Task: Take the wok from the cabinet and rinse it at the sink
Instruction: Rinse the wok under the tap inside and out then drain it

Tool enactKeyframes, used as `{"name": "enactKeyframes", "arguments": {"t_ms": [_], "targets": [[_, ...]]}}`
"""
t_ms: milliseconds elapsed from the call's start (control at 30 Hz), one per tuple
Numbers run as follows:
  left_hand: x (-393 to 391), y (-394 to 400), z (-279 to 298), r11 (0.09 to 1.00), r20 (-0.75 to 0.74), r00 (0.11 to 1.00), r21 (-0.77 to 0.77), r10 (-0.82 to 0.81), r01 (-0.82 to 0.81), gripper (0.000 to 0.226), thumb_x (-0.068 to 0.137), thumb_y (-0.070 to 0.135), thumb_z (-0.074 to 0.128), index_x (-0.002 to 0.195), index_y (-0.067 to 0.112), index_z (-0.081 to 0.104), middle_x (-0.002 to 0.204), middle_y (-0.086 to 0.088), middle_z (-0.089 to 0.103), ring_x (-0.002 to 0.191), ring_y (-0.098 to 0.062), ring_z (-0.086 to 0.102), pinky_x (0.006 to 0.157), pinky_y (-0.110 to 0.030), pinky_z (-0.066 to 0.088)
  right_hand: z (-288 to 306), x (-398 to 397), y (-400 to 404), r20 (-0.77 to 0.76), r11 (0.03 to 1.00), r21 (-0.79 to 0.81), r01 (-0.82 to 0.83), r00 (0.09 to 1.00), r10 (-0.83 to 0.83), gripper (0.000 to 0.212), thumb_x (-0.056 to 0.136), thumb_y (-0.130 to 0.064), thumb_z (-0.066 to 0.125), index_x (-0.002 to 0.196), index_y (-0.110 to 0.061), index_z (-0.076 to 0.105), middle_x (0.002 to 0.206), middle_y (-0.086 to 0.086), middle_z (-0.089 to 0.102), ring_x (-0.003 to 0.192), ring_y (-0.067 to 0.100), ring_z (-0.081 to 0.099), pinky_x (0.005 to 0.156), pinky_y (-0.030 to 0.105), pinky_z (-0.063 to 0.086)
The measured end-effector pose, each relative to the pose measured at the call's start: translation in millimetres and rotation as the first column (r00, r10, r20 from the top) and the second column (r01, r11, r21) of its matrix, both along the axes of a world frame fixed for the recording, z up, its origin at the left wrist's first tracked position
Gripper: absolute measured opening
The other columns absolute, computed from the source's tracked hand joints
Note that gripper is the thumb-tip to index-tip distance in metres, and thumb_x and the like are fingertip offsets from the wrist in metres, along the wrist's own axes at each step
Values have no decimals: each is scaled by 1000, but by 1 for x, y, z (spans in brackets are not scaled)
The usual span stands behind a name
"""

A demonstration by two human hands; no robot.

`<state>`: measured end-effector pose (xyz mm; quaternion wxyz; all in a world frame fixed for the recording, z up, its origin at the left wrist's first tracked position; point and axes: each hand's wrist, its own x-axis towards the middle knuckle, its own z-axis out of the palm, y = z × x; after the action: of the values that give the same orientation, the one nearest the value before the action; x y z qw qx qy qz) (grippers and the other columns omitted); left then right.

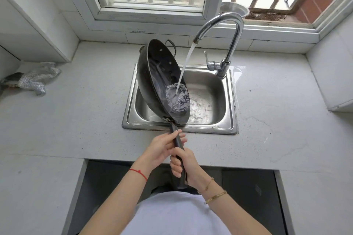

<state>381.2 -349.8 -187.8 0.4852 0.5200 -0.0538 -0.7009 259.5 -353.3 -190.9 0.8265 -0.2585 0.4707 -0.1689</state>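
Clearly the wok [162,80] is stiff, heavy and now wet: it tilts over the sink [227,126] under the tap [221,26] stream. Both hands wrap its long handle [179,145], left hand [162,149] nearer the pan, right hand [185,166] behind, fingers closed; a two-handed hold seems wise.

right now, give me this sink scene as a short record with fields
wok: black wok, tilted steeply over the sink
water: tap running, stream lands inside the wok near its lower rim and spills into the sink
left hand: left hand grips the handle nearer the wok
right hand: right hand grips the handle's end
counter: crumpled grey cloth at far left, wet patch right of the sink
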Motion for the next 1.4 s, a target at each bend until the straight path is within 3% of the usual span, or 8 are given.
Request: {"name": "enactKeyframes", "arguments": {"t_ms": [133,300,400,567,800,1000,1233,1400], "targets": [[-2,-3,-4,1000,-159,987,-6,26,-28,34,90,17,60,119,-1,63,97,-8,69,89,-19,69,83,-29,60,-1,-4,-1,6,1000,17,-3,1000,3,40,93,-5,51,54,-15,51,45,3,36,31,13,36,33,20,31],[-3,-9,-8,1000,-124,992,21,10,-8,21,93,9,58,109,-3,64,86,-6,70,77,-19,71,79,-31,61,3,-10,-3,-42,1000,0,-19,999,19,20,95,-7,53,75,-9,49,49,4,38,34,13,37,34,21,33],[-4,-12,-8,1000,-87,996,31,5,-2,16,90,6,62,102,-3,67,84,-8,72,76,-20,72,79,-32,62,10,-12,-5,-196,987,-120,-105,977,80,14,96,-9,54,83,-5,53,50,4,49,35,14,45,35,23,42],[-13,-13,-10,998,51,998,58,-28,25,18,84,7,71,96,-5,70,83,-12,74,77,-23,73,91,-40,58,9,-8,7,-672,867,-397,-301,738,-52,12,91,-23,59,85,-13,60,65,3,60,51,18,59,49,35,57],[-23,-14,-8,999,134,991,49,-4,-3,23,84,12,75,96,-7,71,87,-20,74,78,-25,73,79,-30,61,11,-10,8,-819,655,-508,-559,549,-167,27,99,-25,54,122,-12,55,101,7,70,90,24,68,67,24,43],[-28,-14,-2,1000,236,972,22,12,-18,27,82,15,77,97,-8,73,93,-21,75,81,-23,75,74,-26,60,7,-15,4,-716,720,-547,-427,685,-137,22,98,-21,54,118,-12,59,90,-1,65,75,12,61,57,13,43],[-26,-14,-2,997,352,934,13,61,-70,23,80,9,78,96,-7,73,77,-12,75,67,-13,74,60,-19,56,3,-11,1,-572,779,-545,-310,817,-74,10,99,-20,53,93,-16,60,71,0,60,50,10,53,44,20,43],[-18,-16,-4,997,425,902,-7,74,-79,21,78,10,81,92,-4,75,74,-9,75,75,-19,71,79,-33,61,1,-4,-7,-541,758,-559,-335,840,-28,15,98,-18,52,85,-15,58,66,6,59,39,5,49,40,23,42]]}}
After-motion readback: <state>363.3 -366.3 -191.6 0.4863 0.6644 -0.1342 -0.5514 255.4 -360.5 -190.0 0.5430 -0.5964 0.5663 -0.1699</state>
